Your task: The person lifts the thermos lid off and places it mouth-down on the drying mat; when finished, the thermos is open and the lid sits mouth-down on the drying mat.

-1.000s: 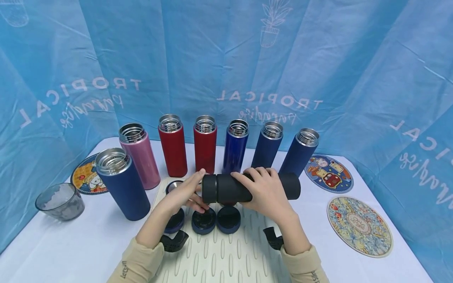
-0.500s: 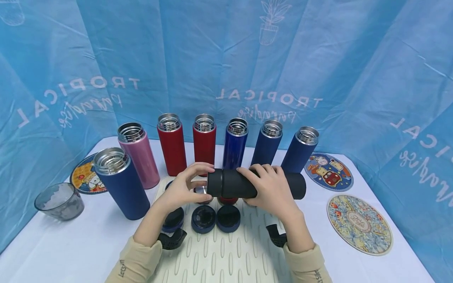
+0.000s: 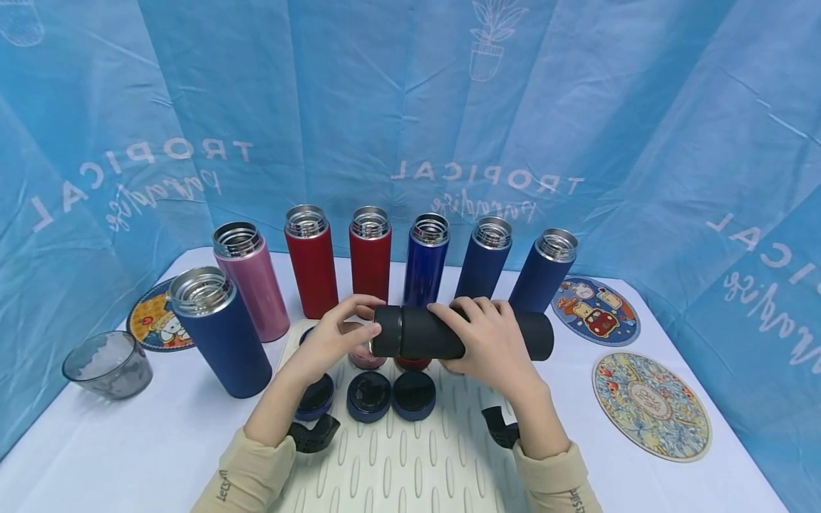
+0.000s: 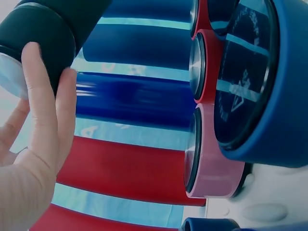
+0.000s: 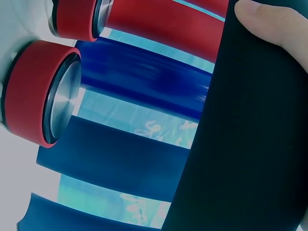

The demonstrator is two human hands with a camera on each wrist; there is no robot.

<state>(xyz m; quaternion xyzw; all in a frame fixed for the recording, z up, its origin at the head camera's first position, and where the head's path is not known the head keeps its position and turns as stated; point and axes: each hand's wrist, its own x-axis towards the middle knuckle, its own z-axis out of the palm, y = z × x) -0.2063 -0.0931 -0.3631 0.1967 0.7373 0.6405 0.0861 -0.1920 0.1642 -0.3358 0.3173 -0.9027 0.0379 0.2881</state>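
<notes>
A black thermos bottle [image 3: 430, 336] lies level in the air above the mat, its black lid [image 3: 386, 332] at the left end. My right hand [image 3: 490, 345] grips the bottle's body from above, and its thumb [image 5: 264, 21] lies on the dark side in the right wrist view. My left hand [image 3: 333, 338] holds the lid's end; in the left wrist view its fingers [image 4: 36, 91] lie along the lid. Below stand several loose lids: navy ones [image 3: 368, 396], a pink one [image 4: 216, 154] and red ones [image 5: 29, 96].
Uncapped bottles stand behind: pink [image 3: 256, 292], red [image 3: 313, 278], glossy blue [image 3: 425, 274] and navy [image 3: 224, 342]. A grey glass bowl [image 3: 112, 374] sits at left. Round coasters [image 3: 653, 406] lie on the white table around the cream mat [image 3: 385, 470].
Both hands and the bottle have shifted slightly right since a second ago. My left hand has gone from loosely touching the lid end to gripping it, its thumb shifting up lately.
</notes>
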